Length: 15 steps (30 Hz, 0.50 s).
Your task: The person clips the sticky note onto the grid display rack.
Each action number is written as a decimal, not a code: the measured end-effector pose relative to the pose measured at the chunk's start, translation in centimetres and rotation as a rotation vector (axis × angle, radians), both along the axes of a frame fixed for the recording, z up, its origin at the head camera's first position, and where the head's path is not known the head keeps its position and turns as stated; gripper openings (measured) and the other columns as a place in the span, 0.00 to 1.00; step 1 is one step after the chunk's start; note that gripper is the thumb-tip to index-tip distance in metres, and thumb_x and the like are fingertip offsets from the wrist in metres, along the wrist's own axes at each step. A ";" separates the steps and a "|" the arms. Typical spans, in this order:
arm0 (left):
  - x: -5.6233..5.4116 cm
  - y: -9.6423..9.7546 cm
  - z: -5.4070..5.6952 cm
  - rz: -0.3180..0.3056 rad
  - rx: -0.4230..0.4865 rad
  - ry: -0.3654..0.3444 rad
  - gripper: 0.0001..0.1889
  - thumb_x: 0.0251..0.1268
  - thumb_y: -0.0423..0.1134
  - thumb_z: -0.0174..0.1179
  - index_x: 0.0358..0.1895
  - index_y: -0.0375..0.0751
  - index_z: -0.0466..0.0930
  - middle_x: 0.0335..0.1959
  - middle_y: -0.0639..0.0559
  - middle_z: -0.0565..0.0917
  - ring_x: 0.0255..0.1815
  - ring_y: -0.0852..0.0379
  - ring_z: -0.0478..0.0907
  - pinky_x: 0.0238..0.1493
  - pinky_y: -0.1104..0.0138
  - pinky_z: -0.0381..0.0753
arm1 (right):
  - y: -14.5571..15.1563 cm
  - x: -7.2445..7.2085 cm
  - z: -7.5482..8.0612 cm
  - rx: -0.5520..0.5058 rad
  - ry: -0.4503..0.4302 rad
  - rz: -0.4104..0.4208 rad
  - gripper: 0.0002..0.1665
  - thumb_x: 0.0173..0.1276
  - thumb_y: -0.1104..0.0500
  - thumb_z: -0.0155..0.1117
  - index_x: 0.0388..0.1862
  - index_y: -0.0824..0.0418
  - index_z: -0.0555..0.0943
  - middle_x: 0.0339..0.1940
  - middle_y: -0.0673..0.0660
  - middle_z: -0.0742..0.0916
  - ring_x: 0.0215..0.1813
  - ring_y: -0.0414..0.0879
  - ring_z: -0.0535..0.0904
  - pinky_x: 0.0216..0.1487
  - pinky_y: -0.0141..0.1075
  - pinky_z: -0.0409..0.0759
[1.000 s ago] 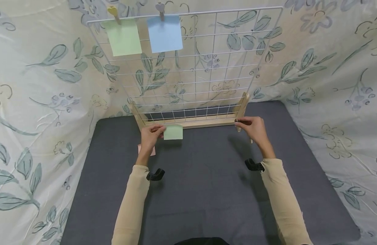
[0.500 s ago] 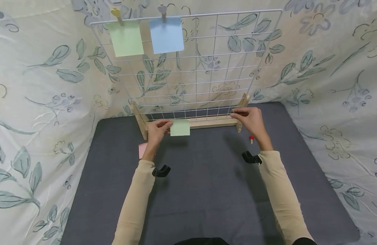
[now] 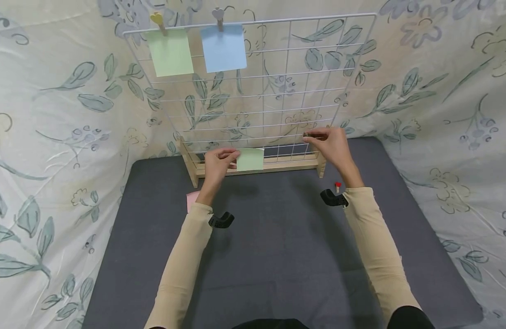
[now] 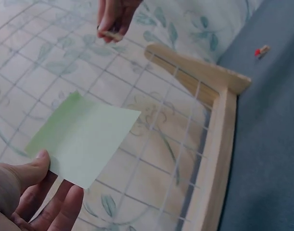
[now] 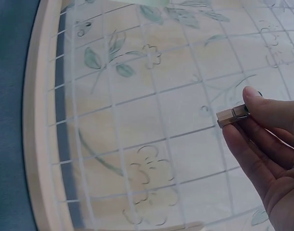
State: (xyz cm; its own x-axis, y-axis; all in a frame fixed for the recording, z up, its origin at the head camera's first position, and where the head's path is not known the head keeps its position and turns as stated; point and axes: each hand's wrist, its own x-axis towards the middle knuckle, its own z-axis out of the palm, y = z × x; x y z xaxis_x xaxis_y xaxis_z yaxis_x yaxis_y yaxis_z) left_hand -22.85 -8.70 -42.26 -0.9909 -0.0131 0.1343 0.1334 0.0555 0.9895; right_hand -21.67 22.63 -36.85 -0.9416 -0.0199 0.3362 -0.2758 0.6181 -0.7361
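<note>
My left hand (image 3: 218, 165) pinches a green paper note (image 4: 96, 137) by one edge, between thumb and fingers. In the head view the note appears in front of the lower part of a white wire grid (image 3: 277, 96). A small wooden clothespin (image 5: 228, 116) is pinched between the thumb and fingers of my right hand (image 3: 330, 145), at the grid's lower right. Up on the grid's top bar, a clothespin with a yellow heart (image 3: 157, 20) holds a green note (image 3: 170, 52). Beside it, a clothespin with a grey heart (image 3: 218, 16) holds a blue note (image 3: 223, 48).
The grid stands in a wooden base (image 3: 273, 167) at the back of the dark table (image 3: 273, 256). A clothespin with a red top (image 3: 338, 186) lies at the right. Partly behind my left forearm is a pink note (image 3: 192, 200). Floral cloth (image 3: 454, 114) surrounds the table.
Both hands have moved up and toward the grid's middle, the left with the green note and the right with the clothespin. The red-topped clothespin has come into fuller view.
</note>
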 end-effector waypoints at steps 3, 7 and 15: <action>-0.2 0.4 0.8 -0.008 -0.010 0.002 0.12 0.62 0.36 0.68 0.43 0.30 0.86 0.34 0.42 0.88 0.26 0.58 0.83 0.26 0.68 0.88 | -0.3 -0.3 0.9 0.003 0.012 0.006 0.14 0.65 0.58 0.71 0.47 0.65 0.87 0.44 0.62 0.89 0.43 0.55 0.86 0.45 0.44 0.86; -0.4 0.8 1.9 -0.025 -0.027 0.007 0.12 0.62 0.36 0.68 0.44 0.31 0.86 0.36 0.42 0.88 0.27 0.58 0.83 0.27 0.67 0.88 | -0.6 -0.5 2.2 0.008 0.014 0.017 0.14 0.65 0.59 0.71 0.47 0.65 0.87 0.46 0.62 0.88 0.45 0.55 0.86 0.46 0.45 0.86; -1.0 1.8 4.0 -0.067 0.022 0.031 0.11 0.63 0.33 0.67 0.44 0.28 0.84 0.38 0.40 0.87 0.29 0.57 0.85 0.33 0.63 0.90 | -1.0 -1.0 4.3 0.016 0.047 0.031 0.13 0.66 0.60 0.70 0.47 0.65 0.87 0.45 0.62 0.89 0.45 0.54 0.87 0.47 0.38 0.87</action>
